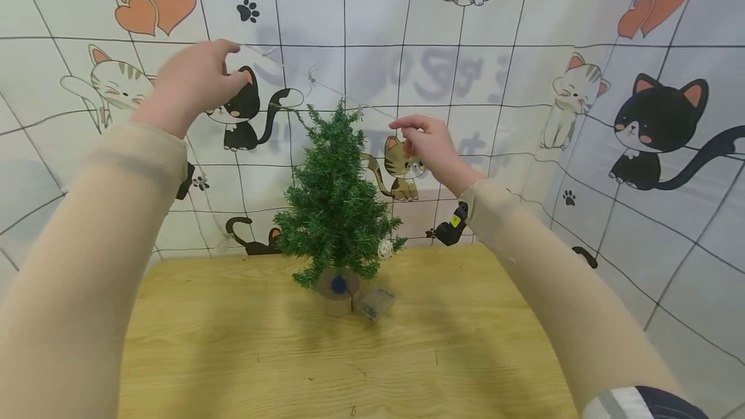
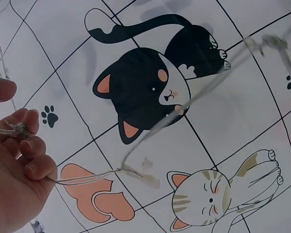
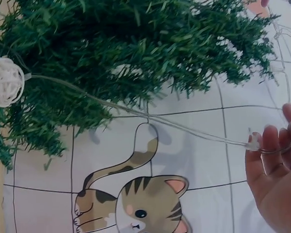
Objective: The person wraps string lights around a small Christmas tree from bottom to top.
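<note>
A thin clear string-light wire (image 1: 334, 90) stretches between my two hands, just above the top of a small green artificial Christmas tree (image 1: 334, 193). My left hand (image 1: 200, 83), up and to the left of the treetop, holds the wire in curled fingers; in the left wrist view a small wire tangle (image 2: 22, 128) shows at its fingertips, and a loose length trails away. To the right of the treetop, my right hand (image 1: 427, 147) pinches the wire. From there the wire runs back to a white woven ball (image 3: 7, 81) on a low branch.
The tree stands on a round wooden base (image 1: 339, 302) on a wood-grain table (image 1: 279, 361). Beside the base lies a small clear box (image 1: 375, 303). Close behind hangs a white gridded cloth (image 1: 372, 5) printed with cats and hearts, continuing round to the right side.
</note>
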`<action>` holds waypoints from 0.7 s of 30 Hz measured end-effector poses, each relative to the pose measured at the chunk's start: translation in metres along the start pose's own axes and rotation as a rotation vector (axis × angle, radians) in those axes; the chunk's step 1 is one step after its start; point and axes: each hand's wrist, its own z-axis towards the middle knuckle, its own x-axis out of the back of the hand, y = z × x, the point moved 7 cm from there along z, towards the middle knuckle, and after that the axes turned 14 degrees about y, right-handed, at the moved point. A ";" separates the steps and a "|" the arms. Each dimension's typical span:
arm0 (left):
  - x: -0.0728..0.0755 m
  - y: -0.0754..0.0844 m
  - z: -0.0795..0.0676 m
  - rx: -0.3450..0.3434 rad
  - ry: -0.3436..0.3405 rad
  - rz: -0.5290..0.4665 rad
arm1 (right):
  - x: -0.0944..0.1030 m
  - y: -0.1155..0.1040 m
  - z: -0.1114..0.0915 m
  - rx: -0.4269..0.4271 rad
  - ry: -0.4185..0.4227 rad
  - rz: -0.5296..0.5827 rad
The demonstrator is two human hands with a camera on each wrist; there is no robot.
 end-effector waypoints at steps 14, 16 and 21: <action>-0.040 0.003 0.004 0.035 -0.148 -0.065 | -0.009 0.032 0.001 -0.139 -0.108 -0.035; -0.052 -0.003 0.000 0.052 -0.183 -0.079 | -0.013 0.043 -0.004 -0.194 -0.163 -0.050; -0.078 -0.019 -0.011 0.075 -0.229 -0.083 | -0.017 0.071 -0.019 -0.284 -0.282 -0.123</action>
